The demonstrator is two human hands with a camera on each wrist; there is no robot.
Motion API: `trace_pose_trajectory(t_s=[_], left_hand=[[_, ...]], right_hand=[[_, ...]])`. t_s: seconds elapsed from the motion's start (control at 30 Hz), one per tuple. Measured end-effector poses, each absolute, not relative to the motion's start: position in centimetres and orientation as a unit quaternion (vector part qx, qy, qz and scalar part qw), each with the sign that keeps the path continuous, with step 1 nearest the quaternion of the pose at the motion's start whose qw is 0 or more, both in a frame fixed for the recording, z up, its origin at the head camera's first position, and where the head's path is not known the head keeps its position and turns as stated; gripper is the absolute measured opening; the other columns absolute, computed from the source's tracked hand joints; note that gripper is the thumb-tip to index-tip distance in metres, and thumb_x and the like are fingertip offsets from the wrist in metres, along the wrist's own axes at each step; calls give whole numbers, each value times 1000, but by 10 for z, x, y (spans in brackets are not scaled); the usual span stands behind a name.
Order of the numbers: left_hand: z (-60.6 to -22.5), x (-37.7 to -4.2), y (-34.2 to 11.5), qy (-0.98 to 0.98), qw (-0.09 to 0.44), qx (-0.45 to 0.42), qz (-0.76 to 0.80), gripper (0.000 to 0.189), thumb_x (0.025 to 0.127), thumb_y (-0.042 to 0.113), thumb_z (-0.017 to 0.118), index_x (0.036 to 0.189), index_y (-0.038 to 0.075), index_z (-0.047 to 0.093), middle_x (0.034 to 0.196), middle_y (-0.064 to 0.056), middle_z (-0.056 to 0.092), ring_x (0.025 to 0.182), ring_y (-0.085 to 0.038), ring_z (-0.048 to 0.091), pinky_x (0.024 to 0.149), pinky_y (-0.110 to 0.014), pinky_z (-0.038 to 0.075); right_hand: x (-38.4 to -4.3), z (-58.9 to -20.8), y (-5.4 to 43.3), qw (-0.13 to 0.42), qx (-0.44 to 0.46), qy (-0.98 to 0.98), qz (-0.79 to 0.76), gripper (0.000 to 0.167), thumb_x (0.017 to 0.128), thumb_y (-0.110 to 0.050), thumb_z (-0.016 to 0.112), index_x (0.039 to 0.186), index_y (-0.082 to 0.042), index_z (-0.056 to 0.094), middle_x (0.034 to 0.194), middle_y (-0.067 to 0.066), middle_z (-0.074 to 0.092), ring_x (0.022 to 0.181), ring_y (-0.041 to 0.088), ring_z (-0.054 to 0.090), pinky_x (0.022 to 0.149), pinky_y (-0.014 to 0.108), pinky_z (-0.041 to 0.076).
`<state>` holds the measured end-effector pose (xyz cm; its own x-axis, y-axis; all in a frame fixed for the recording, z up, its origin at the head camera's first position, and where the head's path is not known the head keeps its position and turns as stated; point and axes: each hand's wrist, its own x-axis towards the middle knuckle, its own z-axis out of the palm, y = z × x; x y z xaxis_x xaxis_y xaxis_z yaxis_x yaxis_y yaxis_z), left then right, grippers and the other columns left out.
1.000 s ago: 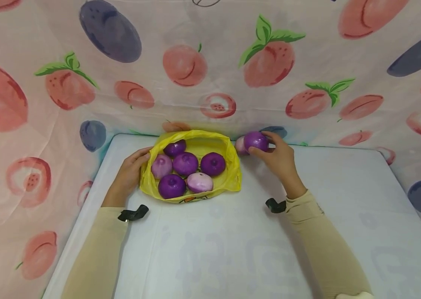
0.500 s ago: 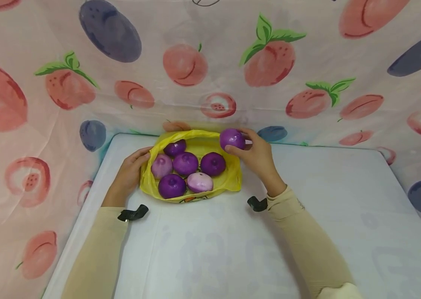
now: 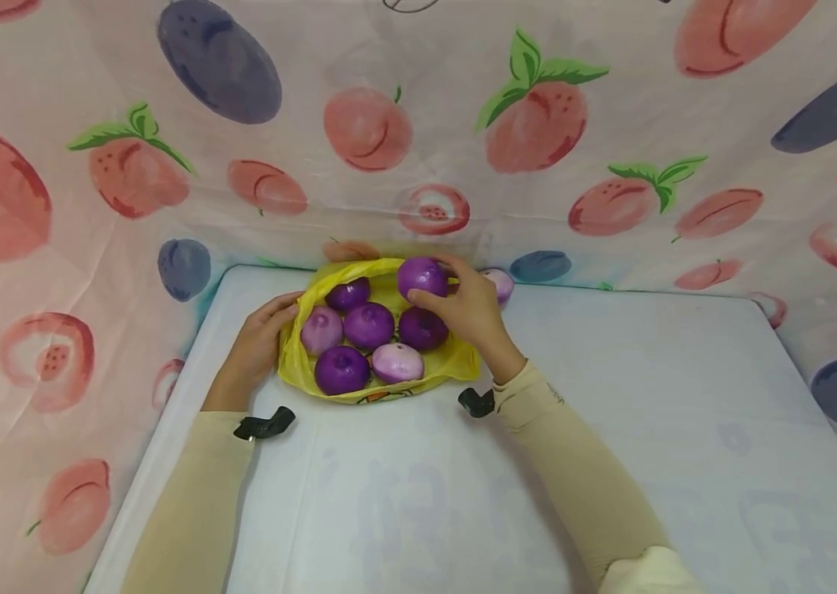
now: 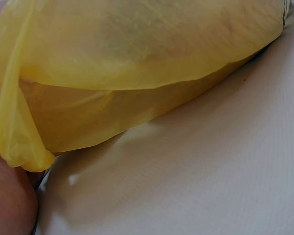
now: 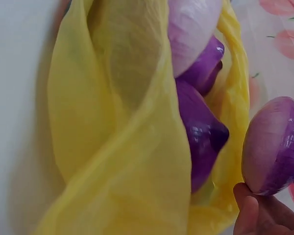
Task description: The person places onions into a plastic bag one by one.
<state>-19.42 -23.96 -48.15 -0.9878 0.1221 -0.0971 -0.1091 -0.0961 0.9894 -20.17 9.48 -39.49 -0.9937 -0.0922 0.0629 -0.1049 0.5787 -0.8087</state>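
Note:
A yellow plastic bag (image 3: 463, 363) lies with its mouth spread wide, holding several purple onions (image 3: 369, 326) and a paler onion (image 3: 398, 363). My left hand (image 3: 258, 342) holds the bag's left edge; in the left wrist view, a fold of yellow plastic (image 4: 22, 132) sits against the thumb. Over the bag's back right part, my right hand (image 3: 474, 305) grips a shiny purple onion (image 3: 420, 277) between thumb and fingers. In the right wrist view this held onion (image 5: 274, 144) shows a pale side and a purple side, next to the bag's rim.
Another pale onion (image 3: 498, 285) lies at the back of the white table (image 3: 612, 355), partly behind my right hand. A fruit-print cloth (image 3: 433, 181) hangs directly behind the table and along its left side. Black wrist mounts (image 3: 265, 423) stick out from both cuffs.
My right hand has carried the purple onion leftward from beside the bag to above its opening. The pale onion behind it now shows to the hand's right. My left hand has stayed still.

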Motion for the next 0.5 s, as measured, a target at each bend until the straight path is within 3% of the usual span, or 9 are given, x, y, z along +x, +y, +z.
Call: trace_pose_trajectory(t_s=[0.5], left_hand=[[-482, -194, -240, 681, 81, 4, 727, 49, 104, 36, 59, 145, 10, 57, 135, 6, 60, 125, -9, 55, 97, -15, 50]], right_hand=[[-208, -406, 66, 24, 77, -904, 420, 70, 83, -48, 83, 142, -18, 58, 137, 10, 65, 120, 27, 64, 101, 43, 55]])
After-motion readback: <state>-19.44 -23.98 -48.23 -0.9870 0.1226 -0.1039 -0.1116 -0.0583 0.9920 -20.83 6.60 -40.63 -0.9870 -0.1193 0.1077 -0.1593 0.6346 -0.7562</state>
